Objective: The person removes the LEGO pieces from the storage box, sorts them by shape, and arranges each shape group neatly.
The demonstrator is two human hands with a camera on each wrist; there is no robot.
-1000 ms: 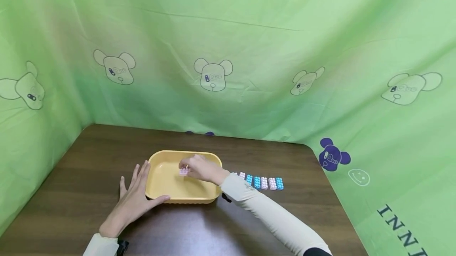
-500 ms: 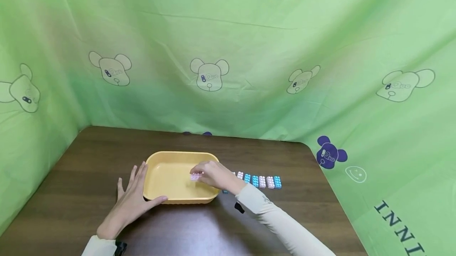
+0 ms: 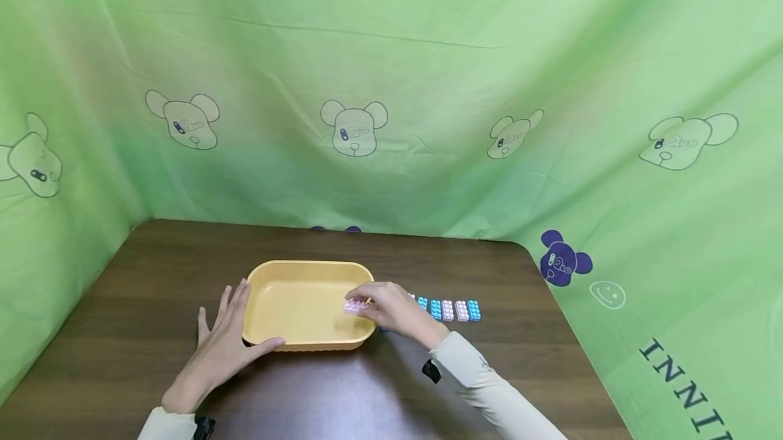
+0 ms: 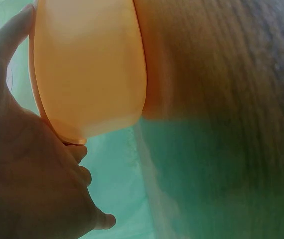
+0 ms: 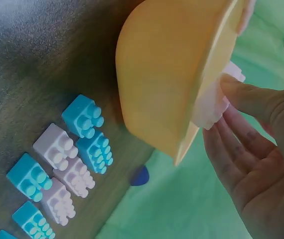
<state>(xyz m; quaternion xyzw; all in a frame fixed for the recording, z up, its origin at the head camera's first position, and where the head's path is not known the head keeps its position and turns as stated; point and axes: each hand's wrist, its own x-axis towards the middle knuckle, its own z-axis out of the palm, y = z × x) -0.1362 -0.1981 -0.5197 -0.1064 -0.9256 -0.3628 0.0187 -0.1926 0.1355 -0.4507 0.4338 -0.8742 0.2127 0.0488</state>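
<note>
A yellow tray (image 3: 287, 273) sits on the dark wooden table (image 3: 153, 270). My right hand (image 3: 391, 307) pinches a pink brick (image 3: 355, 305) over the tray's right rim; in the right wrist view the pink brick (image 5: 213, 102) shows between fingertips, just inside the tray (image 5: 167, 74). My left hand (image 3: 223, 348) rests flat against the tray's left side with the thumb along its front wall; the left wrist view shows the left hand (image 4: 27, 174) touching the tray (image 4: 87, 69). A row of blue and pink bricks (image 3: 449, 309) lies right of the tray, and these bricks (image 5: 62, 169) also show in the right wrist view.
A green curtain (image 3: 391, 86) printed with bear faces surrounds the table on three sides. The table's rounded right corner (image 3: 532, 256) lies just beyond the brick row.
My right hand has carried the pink brick from the tray's middle rightward to its right rim. The left hand has stayed at the tray's left side.
</note>
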